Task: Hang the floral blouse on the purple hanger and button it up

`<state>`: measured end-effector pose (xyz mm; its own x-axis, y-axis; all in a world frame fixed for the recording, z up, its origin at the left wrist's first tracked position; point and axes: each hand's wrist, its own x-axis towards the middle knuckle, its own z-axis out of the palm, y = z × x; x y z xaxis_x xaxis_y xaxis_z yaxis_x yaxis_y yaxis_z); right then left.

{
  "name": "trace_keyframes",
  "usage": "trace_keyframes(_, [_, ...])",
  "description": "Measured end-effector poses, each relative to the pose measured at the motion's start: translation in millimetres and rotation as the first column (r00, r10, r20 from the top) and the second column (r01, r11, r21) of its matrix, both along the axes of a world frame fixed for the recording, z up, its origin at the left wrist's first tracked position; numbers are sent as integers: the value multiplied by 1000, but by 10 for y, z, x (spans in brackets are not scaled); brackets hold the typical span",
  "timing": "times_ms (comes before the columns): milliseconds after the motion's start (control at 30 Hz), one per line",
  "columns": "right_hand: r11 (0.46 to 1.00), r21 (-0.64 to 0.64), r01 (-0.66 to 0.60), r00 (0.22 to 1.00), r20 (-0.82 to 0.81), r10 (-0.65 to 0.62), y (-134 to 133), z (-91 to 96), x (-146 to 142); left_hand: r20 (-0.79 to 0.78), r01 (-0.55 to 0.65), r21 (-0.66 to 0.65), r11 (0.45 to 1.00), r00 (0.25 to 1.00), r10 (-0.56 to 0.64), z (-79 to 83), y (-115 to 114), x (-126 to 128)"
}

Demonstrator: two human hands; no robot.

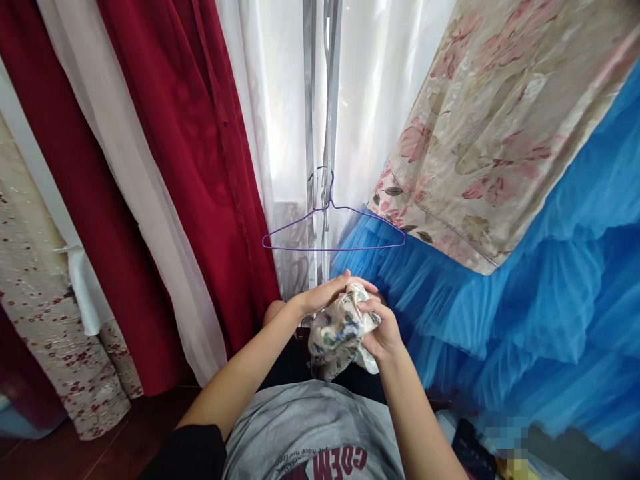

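Observation:
A bunched piece of cream cloth with a blue and green floral print (pixel 340 328) is gathered in front of my lap. My left hand (pixel 327 293) lies along its far side, with fingers reaching over the top edge. On the right side, my right hand (pixel 384 330) grips the cloth, thumb pressed on its upper part. Some of the cloth hangs down between my forearms. Just beyond my hands, a purple wire hanger (pixel 334 249) hangs bare on a metal stand (pixel 320 80).
Dark red drapes (pixel 170 167) and a pale sheer panel (pixel 145 200) hang at the left. White curtain (pixel 280 120) is behind the stand. A floral garment (pixel 480 147) and blue ruffled tulle (pixel 450 293) fill the right. Dark tiles (pixel 145 433) show at lower left.

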<state>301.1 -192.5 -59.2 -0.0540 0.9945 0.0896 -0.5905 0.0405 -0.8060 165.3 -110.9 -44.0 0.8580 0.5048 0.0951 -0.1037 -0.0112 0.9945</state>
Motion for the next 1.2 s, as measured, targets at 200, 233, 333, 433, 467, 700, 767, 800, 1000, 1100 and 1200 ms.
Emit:
trace_keyframes(200, [999,48,-8,984,175,0,-391,399,513,-318,124,292,949,948,-26,-34,57,-218])
trace_keyframes(233, [997,71,1,970,242,-18,-437,438,620,-352,142,360,922,936,-7,-56,61,-292])
trace_keyframes(333, [989,146,-19,890,454,-50,-532,548,869,-475,129,479,868,870,132,-135,53,-538])
trace_keyframes(433, [965,259,-42,776,616,-132,-549,688,975,-603,158,643,749,708,368,-183,68,-832])
trace_keyframes(467, [953,301,-38,736,653,-177,-525,734,983,-609,178,696,696,660,440,-175,91,-950])
trace_keyframes(700, [848,516,-122,385,812,-439,364,707,855,-353,7,907,421,556,752,257,486,-1940])
trace_keyframes(767, [812,574,-105,289,799,-528,752,599,801,-247,-45,948,315,521,817,385,601,-2130])
trace_keyframes(800, [797,594,-109,242,794,-558,927,546,774,-205,-51,963,266,508,837,436,650,-2191])
trace_keyframes(1000, [792,593,-145,102,805,-584,1407,348,622,4,-2,1000,-4,478,879,636,840,-2138])
trace_keyframes(1100, [790,599,-134,49,800,-598,1348,325,598,51,54,994,-92,511,858,730,836,-2023])
trace_keyframes(1200, [799,583,-144,22,810,-587,1227,352,588,103,73,984,-165,527,844,828,743,-2003])
